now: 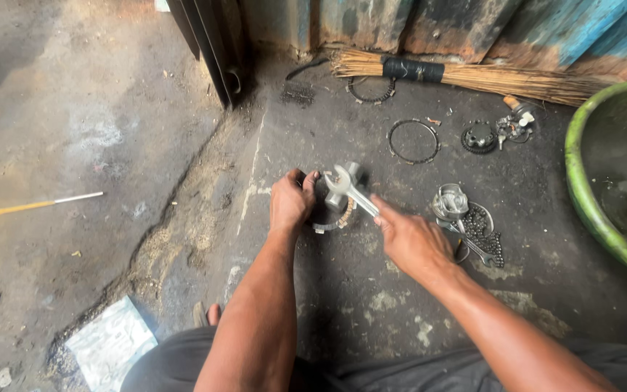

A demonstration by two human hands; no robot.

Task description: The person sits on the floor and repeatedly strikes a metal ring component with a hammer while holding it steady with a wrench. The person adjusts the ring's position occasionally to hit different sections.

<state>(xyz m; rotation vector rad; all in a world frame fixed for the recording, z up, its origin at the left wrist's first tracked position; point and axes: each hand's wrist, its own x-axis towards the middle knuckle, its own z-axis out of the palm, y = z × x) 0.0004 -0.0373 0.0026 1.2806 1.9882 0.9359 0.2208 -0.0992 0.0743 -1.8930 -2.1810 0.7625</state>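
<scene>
The left hand (292,203) was clenched over a round metal part (330,210) that sat on the concrete floor (371,297), pressing it down from its left side. The right hand (409,239) was grasping the shaft of an open-ended wrench (350,190), fingers wrapped around the lower end. The head of the wrench was seated at the top centre of the round part, and the shaft slanted down and to the right into the palm.

Just to the right of the right hand lay a small metal housing (450,201) touching a coiled drive chain (482,231), with a second wrench (473,248) partly under the chain. Farther back on the floor lay a thin ring (414,141) and a second toothed ring (371,90), well apart from the hands. A dark gear (479,137) and a cluster of small fittings (514,125) lay beyond the chain. A straw broom (466,75) rested along the base of the wall. A green basin (589,189) stood at the right edge. A yellow-and-white stick (41,204) lay far to the left
</scene>
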